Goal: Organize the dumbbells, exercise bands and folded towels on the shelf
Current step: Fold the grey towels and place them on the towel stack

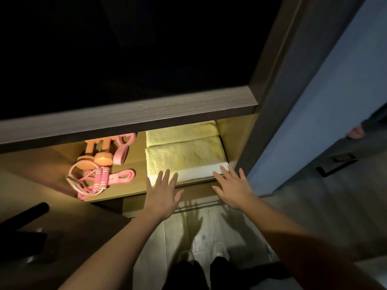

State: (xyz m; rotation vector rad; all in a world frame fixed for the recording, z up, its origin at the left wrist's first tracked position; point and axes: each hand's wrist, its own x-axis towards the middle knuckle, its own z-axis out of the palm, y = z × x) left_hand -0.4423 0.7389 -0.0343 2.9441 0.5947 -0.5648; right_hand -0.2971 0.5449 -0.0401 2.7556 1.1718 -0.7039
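Left hand point(162, 195): fingers were straight and spread, holding nothing, with the fingertips at the front left corner of the towels point(186, 155).
Right hand point(234, 186): also spread and empty, fingertips at the stack's front right corner.
Contact: whether the hands touched the towels could not be told.
Towels: lay folded and stacked on the right of the lit shelf point(129, 191).
Dumbbells point(98, 159): pink pair, stood left of the towels.
Exercise bands point(123, 147): pink, lay beside the dumbbells.
Jump rope point(92, 185): pink, lay coiled at the front left.

Left hand point(162, 197) and right hand point(234, 185) splayed flat at the folded towels point(186, 155); dumbbells point(98, 159), pink bands point(123, 174) sat further left.
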